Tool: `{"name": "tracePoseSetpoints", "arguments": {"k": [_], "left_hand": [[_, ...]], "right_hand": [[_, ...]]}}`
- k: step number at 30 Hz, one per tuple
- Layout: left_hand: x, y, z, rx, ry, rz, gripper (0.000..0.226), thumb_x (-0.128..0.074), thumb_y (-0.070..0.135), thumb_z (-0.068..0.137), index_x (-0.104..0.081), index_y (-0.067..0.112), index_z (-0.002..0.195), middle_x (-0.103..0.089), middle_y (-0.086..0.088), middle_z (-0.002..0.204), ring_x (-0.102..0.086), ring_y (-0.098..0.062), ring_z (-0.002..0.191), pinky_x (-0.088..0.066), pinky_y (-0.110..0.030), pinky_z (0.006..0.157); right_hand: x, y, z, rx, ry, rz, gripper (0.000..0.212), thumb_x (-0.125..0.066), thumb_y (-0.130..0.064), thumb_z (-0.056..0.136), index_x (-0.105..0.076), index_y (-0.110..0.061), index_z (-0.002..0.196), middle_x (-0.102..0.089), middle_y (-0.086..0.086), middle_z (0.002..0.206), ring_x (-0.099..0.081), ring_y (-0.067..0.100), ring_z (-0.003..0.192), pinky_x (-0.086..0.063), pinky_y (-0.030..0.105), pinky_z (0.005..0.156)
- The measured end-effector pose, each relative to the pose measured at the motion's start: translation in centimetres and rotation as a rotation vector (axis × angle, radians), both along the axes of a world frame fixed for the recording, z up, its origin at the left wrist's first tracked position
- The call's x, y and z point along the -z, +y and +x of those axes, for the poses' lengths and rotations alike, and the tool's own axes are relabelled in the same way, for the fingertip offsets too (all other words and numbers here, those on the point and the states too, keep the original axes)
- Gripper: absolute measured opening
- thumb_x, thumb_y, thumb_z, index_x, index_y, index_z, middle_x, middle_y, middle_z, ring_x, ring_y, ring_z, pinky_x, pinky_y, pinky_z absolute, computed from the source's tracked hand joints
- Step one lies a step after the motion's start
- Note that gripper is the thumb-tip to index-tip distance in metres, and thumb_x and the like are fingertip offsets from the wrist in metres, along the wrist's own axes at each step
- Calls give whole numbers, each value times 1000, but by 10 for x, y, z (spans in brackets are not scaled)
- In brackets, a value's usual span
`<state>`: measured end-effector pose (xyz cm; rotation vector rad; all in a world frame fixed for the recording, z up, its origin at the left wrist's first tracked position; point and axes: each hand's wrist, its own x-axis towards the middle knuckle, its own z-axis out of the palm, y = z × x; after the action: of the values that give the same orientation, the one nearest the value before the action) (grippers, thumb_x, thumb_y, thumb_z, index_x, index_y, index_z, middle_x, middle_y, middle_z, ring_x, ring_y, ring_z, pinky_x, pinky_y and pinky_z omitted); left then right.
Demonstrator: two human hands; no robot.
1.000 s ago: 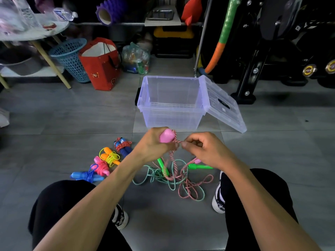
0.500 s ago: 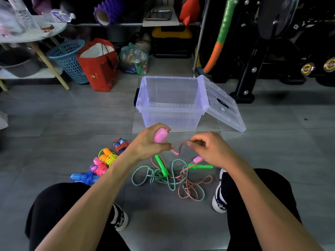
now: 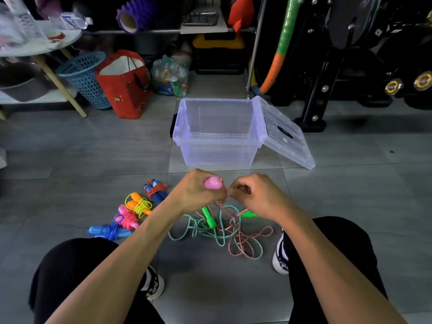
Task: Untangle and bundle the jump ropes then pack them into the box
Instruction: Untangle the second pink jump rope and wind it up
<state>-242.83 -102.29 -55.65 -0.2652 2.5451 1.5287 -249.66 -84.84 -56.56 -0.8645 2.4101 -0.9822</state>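
The pink-handled rope (image 3: pixel 236 226) lies tangled with a green rope (image 3: pixel 198 230) on the floor, its handle gripped by the left hand (image 3: pixel 198 192), cord pinched by the right hand (image 3: pixel 257 197), while four bundles (image 3: pixel 131 213) wait unpacked beside the empty box (image 3: pixel 217 150).

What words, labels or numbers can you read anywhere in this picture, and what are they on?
No text can be read.
Red paper bag: small white and gold emblems, no legible words.
Lid of the clear box: a small white sticker, too small to read.
Water bottle on the round table: label blurred.
Round gold badges on the black gym equipment: print too small to read.
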Motion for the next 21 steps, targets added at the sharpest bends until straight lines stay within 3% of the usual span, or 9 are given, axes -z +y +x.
{"name": "tracePoseSetpoints", "arguments": {"k": [4, 7, 9, 12, 15, 17, 19, 21], "left_hand": [[0, -9, -1, -33, -54, -93, 14, -77, 16, 77, -69, 11, 67, -63, 5, 55, -51, -4, 48, -40, -17, 52], [11, -36, -7, -373, -43, -192, 13, -76, 17, 75, -69, 14, 65, -66, 1, 59, -58, -10, 55, -39, -18, 52], [17, -54, -7, -587, -72, -298, 12, -73, 18, 74, -66, 13, 65, -61, 1, 58, -57, -22, 63, -40, -23, 54], [24, -57, -5, -406, -113, -386, 9, -73, 20, 76, -68, 17, 82, -65, 1, 73, -60, -23, 71, -47, -25, 63], [14, -27, -2, -117, 16, -373, 48, -78, 24, 77, -63, 31, 122, -65, 14, 102, -60, -9, 82, -43, -13, 72], [6, -3, -1, 29, 120, -315, 36, -77, 26, 79, -68, 28, 114, -68, 16, 95, -60, -5, 77, -45, -8, 68], [3, 11, 1, 61, 174, -253, 10, -79, 24, 78, -73, 18, 84, -70, 7, 74, -59, -6, 64, -50, -22, 63], [6, 12, -1, -54, 140, -182, 17, -82, 24, 75, -68, 15, 69, -65, 3, 60, -53, -6, 52, -47, -25, 55]], "right_hand": [[-1, 1, 0, 34, -31, -12, 19, -66, -31, 90, -66, -25, 72, -59, -11, 57, -52, 6, 51, -43, 26, 53], [-6, 11, -4, 83, -54, -31, 25, -62, -29, 91, -65, -15, 71, -57, 0, 58, -62, 25, 59, -52, 37, 58], [-8, 18, -9, 146, -87, -73, 25, -61, -30, 91, -66, -14, 72, -53, 7, 59, -60, 26, 55, -51, 35, 56], [-11, 21, -12, 173, -98, -112, 22, -59, -25, 91, -67, -18, 72, -49, 9, 59, -52, 22, 50, -47, 36, 52], [-9, 19, -7, 100, -86, -46, 23, -58, -26, 95, -69, -14, 79, -53, 9, 62, -67, 32, 65, -42, 35, 54], [-7, 13, -3, 54, -91, -41, 24, -59, -28, 95, -68, -13, 79, -55, 6, 62, -66, 30, 65, -45, 38, 56], [-6, 8, 0, 26, -73, -49, 23, -60, -29, 94, -66, -18, 74, -58, 3, 59, -61, 26, 61, -48, 39, 58], [-5, 7, 1, 43, -55, -62, 22, -62, -28, 93, -64, -22, 72, -60, -3, 60, -58, 19, 59, -46, 33, 58]]}}
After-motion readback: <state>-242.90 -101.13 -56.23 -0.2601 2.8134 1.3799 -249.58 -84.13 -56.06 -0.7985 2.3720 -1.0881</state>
